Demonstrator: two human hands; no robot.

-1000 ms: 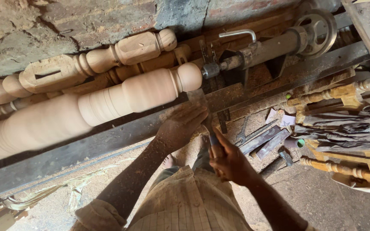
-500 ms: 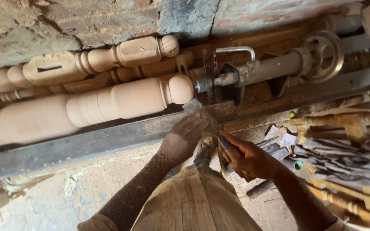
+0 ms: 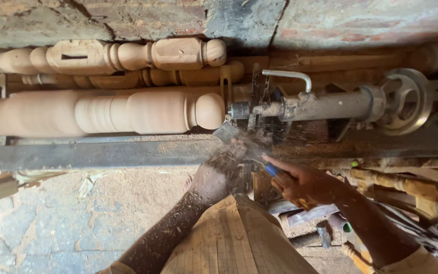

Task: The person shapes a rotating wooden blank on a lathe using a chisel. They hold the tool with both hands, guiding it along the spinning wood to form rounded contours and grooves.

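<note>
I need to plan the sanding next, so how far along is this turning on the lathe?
Mostly shaped: the spindle already shows beads, coves and a rounded knob end. In hand: the left hand steadies the chisel near that knob by the tailstock, the right hand grips its handle, and chips are flying. Left: finishing that end; the surface looks bare and unfinished.

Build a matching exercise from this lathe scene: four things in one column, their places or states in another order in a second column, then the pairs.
Things:
1. Chisel
2. Spindle
3. Handwheel
4. Left hand

Places or states:
A. At the far right end of the tailstock
B. Dusted with wood chips, resting at the rail
C. Held in both hands, blade near the rounded wood end
D. Pale wood mounted across the lathe

Pairs: 1-C, 2-D, 3-A, 4-B
</note>
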